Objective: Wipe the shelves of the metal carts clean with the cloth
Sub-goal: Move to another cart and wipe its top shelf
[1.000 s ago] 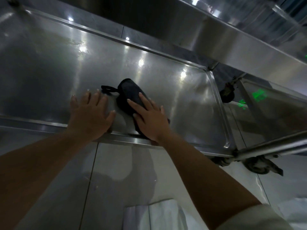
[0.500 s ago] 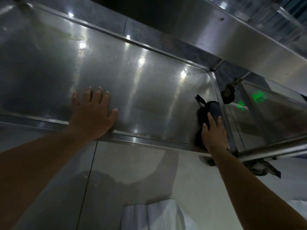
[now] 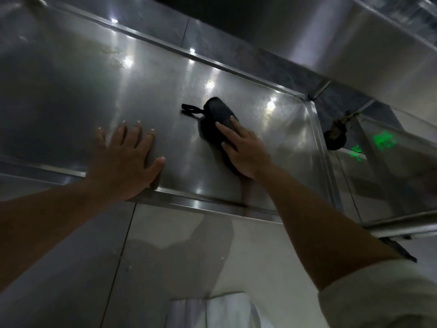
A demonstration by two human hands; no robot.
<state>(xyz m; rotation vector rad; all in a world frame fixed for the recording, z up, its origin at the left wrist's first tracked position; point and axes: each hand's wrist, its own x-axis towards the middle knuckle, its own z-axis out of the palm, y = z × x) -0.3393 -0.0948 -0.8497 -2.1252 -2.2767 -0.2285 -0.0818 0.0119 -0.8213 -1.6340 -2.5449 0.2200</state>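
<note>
Two hands on steel cart shelf (image 3: 71, 95): left hand (image 3: 127, 162) flat, grip released; right hand (image 3: 246, 150) pressing black cloth (image 3: 214, 124), fingers straight, grip released.

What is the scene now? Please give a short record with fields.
surface: metal shelf with a raised rim
cloth: black cloth, lying on the shelf right of the middle
right hand: right hand presses flat on the cloth
left hand: left hand rests flat on the shelf near the front rim
beside: cart wheel to the right
</note>
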